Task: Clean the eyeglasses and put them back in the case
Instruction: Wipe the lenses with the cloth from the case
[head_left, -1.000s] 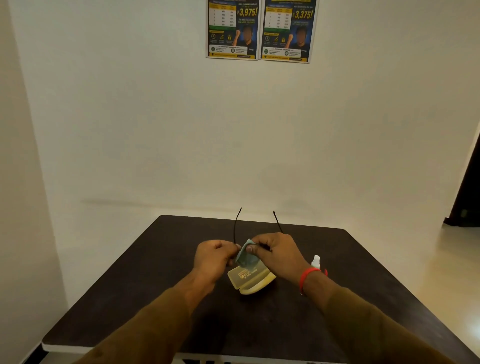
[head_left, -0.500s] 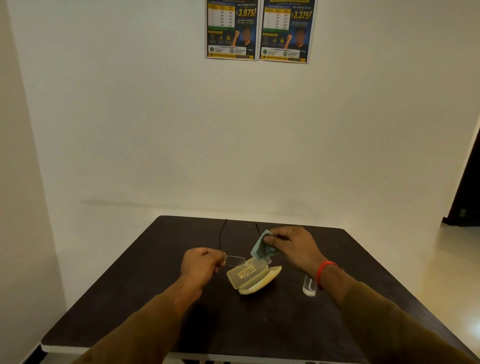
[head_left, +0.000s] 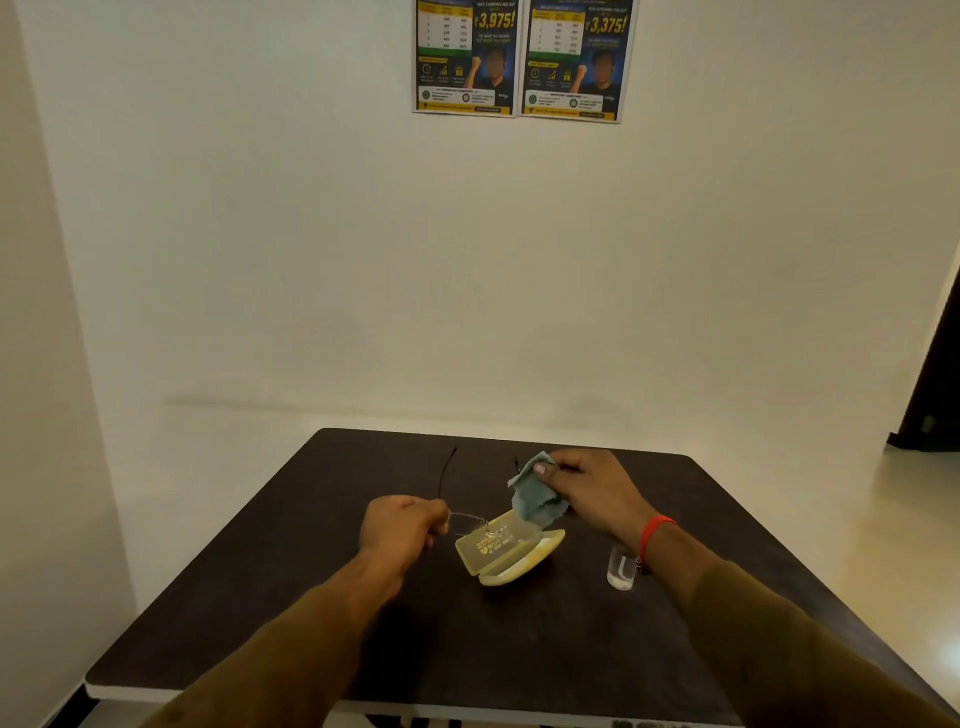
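Head view looks down on a dark table (head_left: 260, 571) set against a pale wall. The left hand (head_left: 402, 530) is curled round one end of the eyeglasses (head_left: 470, 519), pinching the thin frame where it meets the temple. The glasses are held above the surface just left of the case, their two dark temples pointing toward the far edge. The right hand (head_left: 592, 488) pinches a small blue-grey cloth (head_left: 535, 496) between thumb and fingers. The cloth hangs loose over the far end of the case and is apart from the lenses. The yellow case (head_left: 506, 553) lies open near the middle of the table, its translucent lid (printed with a mark too small to read) tilted up toward the left hand. A small clear bottle (head_left: 621, 571) stands upright to the right of the case, toward the right edge, its top hidden behind the right wrist. That wrist wears a red band (head_left: 655, 535). Two posters (head_left: 519, 57) hang side by side on the wall beyond the far edge.
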